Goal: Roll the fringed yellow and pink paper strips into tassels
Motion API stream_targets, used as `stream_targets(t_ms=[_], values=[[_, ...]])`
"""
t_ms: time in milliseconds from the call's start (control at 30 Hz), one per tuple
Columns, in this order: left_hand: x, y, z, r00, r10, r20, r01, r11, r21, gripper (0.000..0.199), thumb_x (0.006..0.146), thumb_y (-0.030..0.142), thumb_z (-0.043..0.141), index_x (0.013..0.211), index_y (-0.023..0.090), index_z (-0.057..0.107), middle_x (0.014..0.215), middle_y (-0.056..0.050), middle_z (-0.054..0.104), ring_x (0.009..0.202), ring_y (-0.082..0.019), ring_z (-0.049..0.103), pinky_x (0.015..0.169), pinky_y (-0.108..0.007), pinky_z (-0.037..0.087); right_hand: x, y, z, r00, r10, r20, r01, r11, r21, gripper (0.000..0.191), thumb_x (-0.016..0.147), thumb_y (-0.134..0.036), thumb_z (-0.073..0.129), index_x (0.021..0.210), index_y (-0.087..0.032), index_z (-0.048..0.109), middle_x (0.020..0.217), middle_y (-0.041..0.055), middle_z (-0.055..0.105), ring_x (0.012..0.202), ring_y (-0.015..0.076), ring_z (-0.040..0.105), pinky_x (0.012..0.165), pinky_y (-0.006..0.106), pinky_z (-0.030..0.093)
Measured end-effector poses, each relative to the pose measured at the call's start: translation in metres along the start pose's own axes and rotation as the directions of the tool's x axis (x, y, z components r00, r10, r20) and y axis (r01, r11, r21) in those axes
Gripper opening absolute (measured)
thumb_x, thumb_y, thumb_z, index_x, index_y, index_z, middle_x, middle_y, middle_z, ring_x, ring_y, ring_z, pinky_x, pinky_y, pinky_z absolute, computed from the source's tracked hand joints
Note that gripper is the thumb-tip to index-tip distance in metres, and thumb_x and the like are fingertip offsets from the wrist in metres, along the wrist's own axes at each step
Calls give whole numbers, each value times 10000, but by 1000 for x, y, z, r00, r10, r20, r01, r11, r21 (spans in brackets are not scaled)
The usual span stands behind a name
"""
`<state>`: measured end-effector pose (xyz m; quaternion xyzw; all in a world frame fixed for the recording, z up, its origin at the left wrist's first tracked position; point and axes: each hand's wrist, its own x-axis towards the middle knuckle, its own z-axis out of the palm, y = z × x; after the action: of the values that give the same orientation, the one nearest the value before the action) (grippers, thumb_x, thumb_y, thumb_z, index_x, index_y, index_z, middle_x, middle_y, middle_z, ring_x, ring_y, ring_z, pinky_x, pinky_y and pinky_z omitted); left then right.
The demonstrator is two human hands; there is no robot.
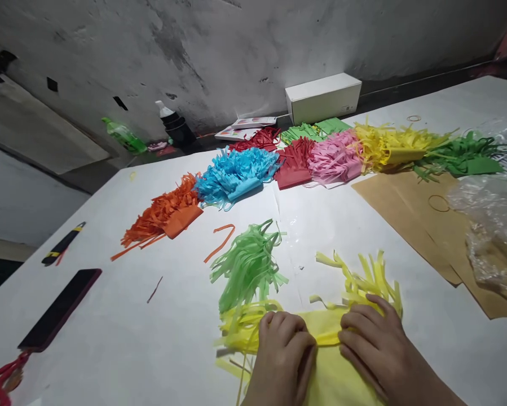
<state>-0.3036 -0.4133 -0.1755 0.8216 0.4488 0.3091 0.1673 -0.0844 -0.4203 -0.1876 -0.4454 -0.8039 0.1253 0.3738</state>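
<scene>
Yellow fringed paper (342, 375) lies on the white table in front of me, its strips spreading out past both hands. My left hand (285, 355) has its fingers curled on the left part of the yellow paper, at a folded or rolled band. On the right part of the same band, my right hand (374, 344) presses with bent fingers, its index finger lifted over the strips. Between the hands, the band runs across the paper. Just beyond my left hand, a light green fringed bundle (253, 265) touches the yellow strips.
Orange (183, 220), blue (247, 186), red, pink, yellow and green fringed bundles line the table's far side. A phone (61, 307) and cutter (62, 243) lie left. Brown paper (409, 214) and clear plastic (496, 225) lie right. Behind stands a white box (325, 100).
</scene>
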Motion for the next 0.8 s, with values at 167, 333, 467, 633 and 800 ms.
stream_targets(t_ms=[167,333,467,633,800], values=[[2,3,-7,991,82,104,-92,991,96,172,965,70,513,925,202,617,905,-27,675,869,-205,569,947,-424,340,-5,4,1,1000,2,-14,-1,1000,14,329,1030,-107,371,895,-216,651,901,3,676,935,165,595,1116,462,253],[7,12,-1,981,-156,115,144,984,109,164,927,103,494,835,202,588,915,-37,642,885,-234,547,914,-455,304,1,-2,10,998,56,13,-52,976,-211,244,977,-99,430,853,-208,610,914,33,666,951,208,606,1079,474,275],[13,15,4,967,-241,87,218,952,214,132,835,120,587,742,211,569,834,-20,625,811,-235,517,837,-437,286,7,-6,15,992,113,53,-84,919,-385,173,911,-113,481,805,-214,574,862,45,647,885,244,595,992,497,306],[16,12,3,991,97,94,-123,938,326,166,829,52,626,781,208,596,826,-5,647,841,-222,529,961,-480,259,11,-8,11,997,77,13,-69,947,-313,265,896,-19,435,780,-221,561,825,6,639,873,207,603,1042,487,285],[26,13,1,962,220,160,-267,875,405,246,903,67,596,695,191,554,732,3,607,749,-195,502,959,-454,299,7,-9,9,990,-142,20,142,951,-275,295,925,6,411,896,-177,640,821,22,663,1016,221,621,1176,544,212]])
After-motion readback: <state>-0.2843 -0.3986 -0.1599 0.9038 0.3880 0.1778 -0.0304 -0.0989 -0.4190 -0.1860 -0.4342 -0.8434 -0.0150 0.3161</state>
